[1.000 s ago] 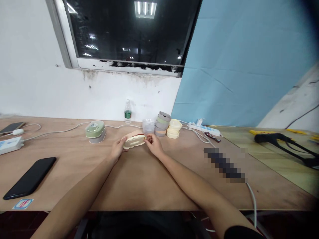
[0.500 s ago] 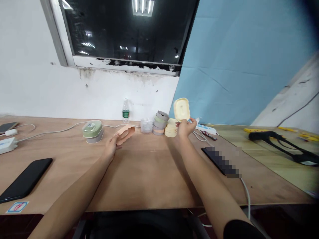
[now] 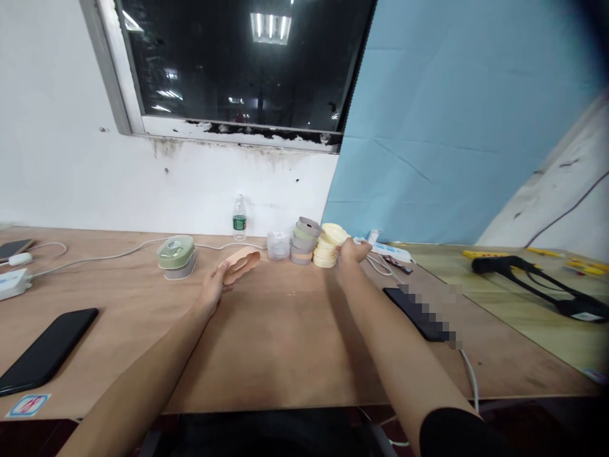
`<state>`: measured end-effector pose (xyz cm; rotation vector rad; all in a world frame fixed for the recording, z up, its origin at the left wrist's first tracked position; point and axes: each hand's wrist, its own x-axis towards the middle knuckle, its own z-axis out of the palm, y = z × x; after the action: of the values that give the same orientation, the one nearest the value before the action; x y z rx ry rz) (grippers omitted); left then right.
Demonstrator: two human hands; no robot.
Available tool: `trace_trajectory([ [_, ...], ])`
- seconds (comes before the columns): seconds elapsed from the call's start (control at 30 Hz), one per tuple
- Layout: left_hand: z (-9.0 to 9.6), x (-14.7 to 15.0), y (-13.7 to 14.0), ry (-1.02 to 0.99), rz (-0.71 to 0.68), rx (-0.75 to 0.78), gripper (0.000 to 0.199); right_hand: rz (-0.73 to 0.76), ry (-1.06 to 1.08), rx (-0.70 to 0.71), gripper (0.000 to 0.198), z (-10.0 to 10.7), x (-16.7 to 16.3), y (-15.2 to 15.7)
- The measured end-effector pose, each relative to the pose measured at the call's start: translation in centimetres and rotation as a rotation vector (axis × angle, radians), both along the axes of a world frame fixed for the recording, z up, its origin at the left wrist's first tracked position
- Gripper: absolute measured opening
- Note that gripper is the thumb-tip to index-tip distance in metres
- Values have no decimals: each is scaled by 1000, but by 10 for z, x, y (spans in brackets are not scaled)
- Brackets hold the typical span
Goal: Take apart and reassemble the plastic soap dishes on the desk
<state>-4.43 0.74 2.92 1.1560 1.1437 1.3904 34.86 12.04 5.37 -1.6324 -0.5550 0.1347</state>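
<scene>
White plastic forms the power strip at the left edge of the table. A square sticker on the table's front edge has a blue border and a red mark, not clearly legible. Beside it lies a smooth black phone with rounded corners. Farther back stands a rounded container with a green upper part and a grey base; its top marking is too small to read.

The left hand is closed, thumb above and fingers below, on a peach ring with a wavy edge, held tilted. Behind it, a clear bottle stands near the wall; its green label carries unreadable white print. Next come clear cups, then a stack of grey, green and peach rings.

Just beside this, pale yellow scalloped dishes are stacked. The right hand, partly curled, is at the edge of the tilted top dish; whether it grips cannot be told. Rightward are a white-and-blue socket strip and a dark, partly pixelated handset.
</scene>
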Motion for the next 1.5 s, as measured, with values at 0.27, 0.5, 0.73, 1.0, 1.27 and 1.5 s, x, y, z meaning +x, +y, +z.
trace_trajectory([
  [0.27, -1, -2, 2, -9, -45, -8, 65, 82, -3, -3, 50, -15, -25, -2],
  [0.5, -8, -2, 6, -10, -35, 4, 62, 98, -187, 73, 40, -21, -28, -14],
  [0.73, -10, 3, 9, -195, -94, -134, 60, 494, -516, 189, 34, -34, -83, -53],
  [1.0, -15, 32, -2, -550, -384, -170, 56, 1229, -1060, 161, 35, -40, -198, -112],
  [1.27, -11, 15, 8, -490, -453, -79, 48, 1174, -1066, 226, 29, -11, -209, -94],
  [1.5, -19, -5, 23, -44, -192, 28, 58, 718, -1052, 334, 24, 49, -146, -34],
])
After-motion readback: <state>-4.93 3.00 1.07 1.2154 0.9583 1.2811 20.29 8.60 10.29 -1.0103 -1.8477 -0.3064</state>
